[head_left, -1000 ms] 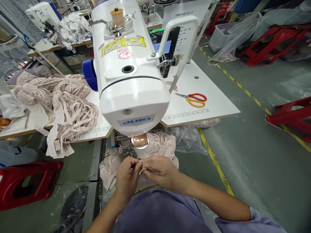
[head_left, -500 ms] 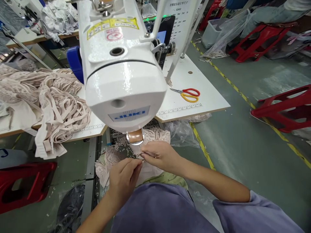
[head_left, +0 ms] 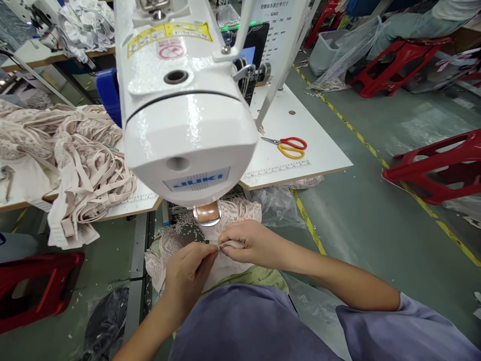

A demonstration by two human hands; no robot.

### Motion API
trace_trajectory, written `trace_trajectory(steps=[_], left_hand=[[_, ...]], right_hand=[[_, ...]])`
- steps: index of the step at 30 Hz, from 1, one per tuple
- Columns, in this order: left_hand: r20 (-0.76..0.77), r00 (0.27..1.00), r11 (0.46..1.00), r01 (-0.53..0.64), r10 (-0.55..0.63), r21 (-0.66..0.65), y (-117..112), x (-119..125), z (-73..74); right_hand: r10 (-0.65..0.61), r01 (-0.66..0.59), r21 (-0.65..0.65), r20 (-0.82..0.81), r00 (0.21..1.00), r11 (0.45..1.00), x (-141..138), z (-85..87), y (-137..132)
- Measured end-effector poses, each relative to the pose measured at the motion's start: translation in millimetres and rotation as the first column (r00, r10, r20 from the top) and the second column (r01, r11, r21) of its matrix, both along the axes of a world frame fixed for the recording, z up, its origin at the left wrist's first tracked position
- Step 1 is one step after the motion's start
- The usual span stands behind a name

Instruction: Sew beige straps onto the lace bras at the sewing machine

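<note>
A beige lace bra (head_left: 242, 210) hangs below the head of a white sewing machine (head_left: 191, 130), one cup on each side of my hands. My left hand (head_left: 190, 268) is closed, thumb and forefinger pinching a small edge of the bra. Just right of it, my right hand (head_left: 259, 243) also pinches the fabric, a pale bit showing between its fingers. The two sets of fingertips almost meet. What exactly lies between them is too small to make out. Green cloth (head_left: 263, 278) shows beneath the bra, against my lap.
Scissors (head_left: 287, 146) with red and yellow handles lie on the white table (head_left: 323, 155) at right. Many beige bras (head_left: 86, 175) are heaped on the left tabletop. Red stools (head_left: 443, 165) stand on both sides. A seated person (head_left: 417, 32) is at upper right.
My right fingers have shifted on the fabric, and a pale bit now shows between them. Both hands stay close together under the machine head. The view has moved slightly.
</note>
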State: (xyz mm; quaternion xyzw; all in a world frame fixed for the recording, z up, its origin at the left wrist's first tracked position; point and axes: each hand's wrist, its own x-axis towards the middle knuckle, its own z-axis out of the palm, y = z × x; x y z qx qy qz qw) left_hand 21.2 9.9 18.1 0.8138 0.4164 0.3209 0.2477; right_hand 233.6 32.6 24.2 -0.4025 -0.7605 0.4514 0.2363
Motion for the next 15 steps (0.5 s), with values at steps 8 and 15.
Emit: trace_trajectory(steps=[8, 15], left_hand=[[-0.248, 0.964, 0.989, 0.066, -0.097, -0.130, 10.5, 0.0, 5.0], [-0.231, 0.970, 0.997, -0.074, 0.070, -0.007, 6.5, 11.4, 1.9]], right_hand=[[0.034, -0.037, 0.056, 0.045, 0.998, 0.998, 3.3, -4.5, 0.0], [-0.118, 0.117, 0.296, -0.013, 0.993, 0.948, -3.6, 3.8, 1.5]])
